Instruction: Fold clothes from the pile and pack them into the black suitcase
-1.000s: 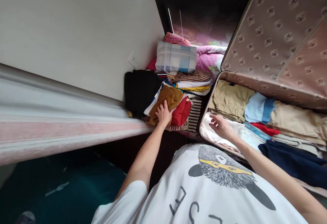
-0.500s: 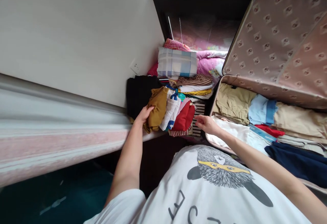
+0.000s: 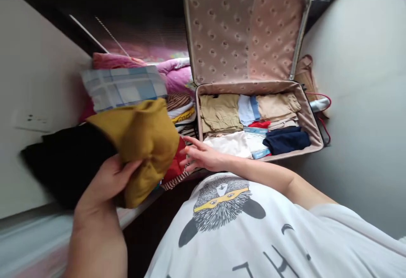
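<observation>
My left hand (image 3: 109, 181) is closed on a folded mustard-yellow garment (image 3: 152, 138), thumb on top, holding it up in front of the clothes pile. Just behind that hand is a black garment (image 3: 72, 155), blurred; I cannot tell whether it is held too. With fingers spread and nothing in them, my right hand (image 3: 203, 155) hovers beside a red folded garment (image 3: 175, 162). The yellow garment hides much of the pile. To the right, an open suitcase (image 3: 199, 104) holds khaki trousers (image 3: 218, 111), a white garment (image 3: 228, 143) and a navy garment (image 3: 287, 139).
A blue-and-white checked pillow (image 3: 123, 85) and pink bedding (image 3: 177, 75) lie at the back left. The suitcase lid (image 3: 247, 33) stands upright. Walls close in on both sides, with a socket (image 3: 31, 121) on the left one. A brown bag (image 3: 306, 77) sits right of the suitcase.
My left hand has lifted the mustard-yellow garment off the pile toward me. My right hand has spread its fingers. The view has turned right, showing the whole suitcase.
</observation>
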Tool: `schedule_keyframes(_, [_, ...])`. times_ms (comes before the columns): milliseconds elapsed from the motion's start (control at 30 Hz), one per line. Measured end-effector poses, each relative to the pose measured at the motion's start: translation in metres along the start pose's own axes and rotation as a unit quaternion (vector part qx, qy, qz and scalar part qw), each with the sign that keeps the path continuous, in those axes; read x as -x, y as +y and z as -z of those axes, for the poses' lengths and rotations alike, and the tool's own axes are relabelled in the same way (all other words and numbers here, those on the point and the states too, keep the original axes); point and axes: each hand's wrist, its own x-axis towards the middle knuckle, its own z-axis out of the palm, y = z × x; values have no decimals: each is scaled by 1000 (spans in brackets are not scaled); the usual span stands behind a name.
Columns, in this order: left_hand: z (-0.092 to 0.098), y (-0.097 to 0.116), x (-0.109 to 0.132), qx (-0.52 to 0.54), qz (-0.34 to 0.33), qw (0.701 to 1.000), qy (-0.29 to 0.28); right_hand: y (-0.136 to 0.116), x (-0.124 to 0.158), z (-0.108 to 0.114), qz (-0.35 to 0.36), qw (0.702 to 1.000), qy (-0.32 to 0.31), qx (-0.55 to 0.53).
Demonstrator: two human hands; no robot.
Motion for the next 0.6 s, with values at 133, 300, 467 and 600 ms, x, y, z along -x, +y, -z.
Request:
schedule_keyframes(133, [-89, 79, -49, -85, -157, 974, -142, -46, 35, 46, 38, 992, 68, -101])
schedule_keyframes(300, [-216, 134, -82, -232, -250, 915, -215, -87, 110, 152, 46, 978, 195, -60])
schedule_keyframes(467, [-373, 131, -66, -376, -266, 840, -287, -75, 189, 271, -29, 942, 300, 148])
schedule_keyframes(600, [-456, 104, -57, -342, -259, 782, -452, -49, 231, 345, -179, 866, 351, 310])
